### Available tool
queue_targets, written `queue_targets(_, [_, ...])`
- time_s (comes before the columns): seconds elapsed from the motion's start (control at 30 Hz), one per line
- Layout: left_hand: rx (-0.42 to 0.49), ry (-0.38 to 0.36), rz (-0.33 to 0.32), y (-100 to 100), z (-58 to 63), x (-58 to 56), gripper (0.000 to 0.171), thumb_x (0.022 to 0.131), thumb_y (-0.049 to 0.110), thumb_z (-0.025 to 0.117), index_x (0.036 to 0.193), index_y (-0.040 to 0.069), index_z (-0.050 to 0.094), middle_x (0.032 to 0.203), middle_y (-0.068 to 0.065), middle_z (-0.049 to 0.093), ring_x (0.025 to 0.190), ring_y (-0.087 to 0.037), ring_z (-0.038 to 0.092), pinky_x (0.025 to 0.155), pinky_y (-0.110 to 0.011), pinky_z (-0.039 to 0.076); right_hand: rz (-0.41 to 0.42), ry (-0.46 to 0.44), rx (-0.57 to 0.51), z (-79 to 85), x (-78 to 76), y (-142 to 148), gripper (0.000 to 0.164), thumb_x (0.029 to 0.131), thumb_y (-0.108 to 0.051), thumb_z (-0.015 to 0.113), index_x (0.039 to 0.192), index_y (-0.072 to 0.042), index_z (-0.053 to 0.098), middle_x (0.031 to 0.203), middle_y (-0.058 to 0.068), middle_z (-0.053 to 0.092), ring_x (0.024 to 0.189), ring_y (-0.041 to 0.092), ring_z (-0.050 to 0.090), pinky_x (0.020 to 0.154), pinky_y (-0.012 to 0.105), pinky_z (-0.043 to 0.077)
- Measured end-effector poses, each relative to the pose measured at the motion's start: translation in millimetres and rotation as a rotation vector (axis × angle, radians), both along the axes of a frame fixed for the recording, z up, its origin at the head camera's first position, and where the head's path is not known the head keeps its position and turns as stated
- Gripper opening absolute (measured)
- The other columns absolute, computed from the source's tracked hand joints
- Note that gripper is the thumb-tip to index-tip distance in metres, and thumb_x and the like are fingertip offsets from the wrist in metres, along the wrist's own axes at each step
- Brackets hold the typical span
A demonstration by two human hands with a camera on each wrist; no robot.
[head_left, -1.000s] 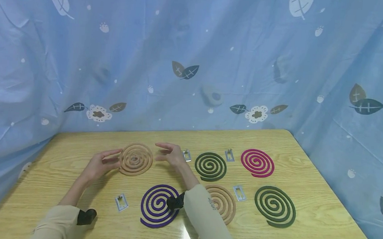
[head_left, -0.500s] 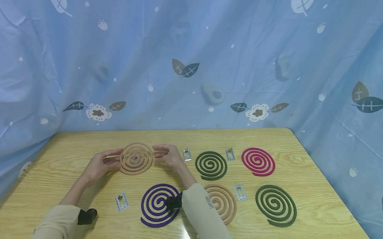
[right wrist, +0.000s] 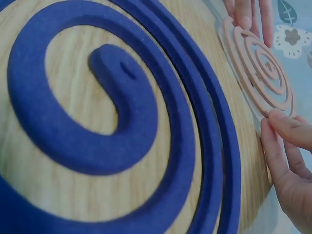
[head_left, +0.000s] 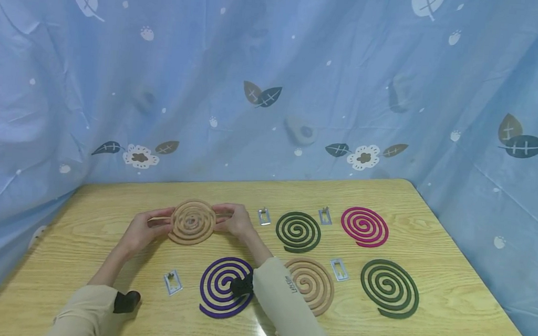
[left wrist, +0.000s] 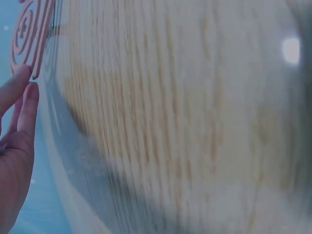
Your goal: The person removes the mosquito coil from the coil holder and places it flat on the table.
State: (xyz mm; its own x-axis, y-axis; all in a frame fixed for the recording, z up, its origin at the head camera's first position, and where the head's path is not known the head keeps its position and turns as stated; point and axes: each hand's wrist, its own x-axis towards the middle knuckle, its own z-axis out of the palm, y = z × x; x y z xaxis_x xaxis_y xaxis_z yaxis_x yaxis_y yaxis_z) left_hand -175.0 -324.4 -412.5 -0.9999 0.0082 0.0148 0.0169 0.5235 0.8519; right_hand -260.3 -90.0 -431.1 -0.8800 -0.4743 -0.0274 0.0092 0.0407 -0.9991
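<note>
A tan mosquito coil [head_left: 192,221] is held between both hands at the back left, over a shadow on the table. My left hand [head_left: 143,231] pinches its left edge; thumb and fingers meet the rim in the left wrist view, where the coil [left wrist: 22,34] is partly cut off. On the opposite edge, my right hand [head_left: 238,221] pinches the rim between thumb and fingers, as the right wrist view shows of this hand [right wrist: 292,175]. Something pale shows at the coil's centre, too unclear to name. A purple mosquito coil [right wrist: 136,131] lies under the right wrist.
Flat on the wooden table lie another tan coil [head_left: 327,294], partly under the right sleeve, two dark green coils [head_left: 298,232] and a magenta coil [head_left: 363,226]. Several small metal stands, such as one at front left [head_left: 176,290], lie among them. A blue curtain [head_left: 198,104] surrounds the table.
My right hand has moved left from beside the tan mosquito coil to its right edge and now pinches it. The left hand keeps its grip. The head view has shifted slightly.
</note>
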Motion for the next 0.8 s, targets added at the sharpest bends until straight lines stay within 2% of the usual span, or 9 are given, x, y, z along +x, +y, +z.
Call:
queue_targets(0.3, [0.003,-0.034,0.052,1.3,3.6,-2.3,0.047,0.094,0.008,0.062,0.137,-0.002,0.047,0.131,-0.027,0.053,0.118,-0.040,0.053,0.081,-0.020,0.055,-0.051,0.026,0.010,4.5,1.2,0.6,0.037,0.073,0.017,0.072,0.108,0.006,0.068,0.111,0.019,0.067,0.091,0.032,0.068,0.074,0.026,0.059])
queue_targets(0.53, [0.007,-0.029,0.047,2.3,4.6,-3.5,0.047,0.094,0.011,0.063,0.136,-0.005,0.048,0.135,-0.027,0.048,0.118,-0.039,0.053,0.085,-0.022,0.054,-0.075,0.038,-0.013,4.7,1.4,2.9,0.037,0.074,0.015,0.073,0.110,0.006,0.067,0.113,0.021,0.066,0.094,0.035,0.067,0.076,0.030,0.059])
queue_targets(0.67, [0.035,-0.028,0.045,1.8,4.1,-3.2,0.048,0.094,0.012,0.063,0.136,-0.005,0.047,0.135,-0.027,0.048,0.110,-0.019,0.060,0.086,-0.019,0.054,-0.061,0.017,-0.037,4.7,1.8,4.5,0.041,0.074,0.017,0.072,0.113,0.007,0.066,0.115,0.021,0.065,0.096,0.036,0.067,0.078,0.032,0.059])
queue_targets(0.8, [0.085,-0.015,0.032,1.6,4.2,-1.2,0.050,0.094,0.013,0.063,0.136,-0.008,0.046,0.135,-0.029,0.047,0.099,0.002,0.058,0.086,-0.018,0.053,-0.036,0.008,-0.051,4.7,1.2,5.1,0.043,0.074,0.017,0.072,0.115,0.006,0.065,0.113,0.022,0.066,0.096,0.034,0.067,0.077,0.029,0.059])
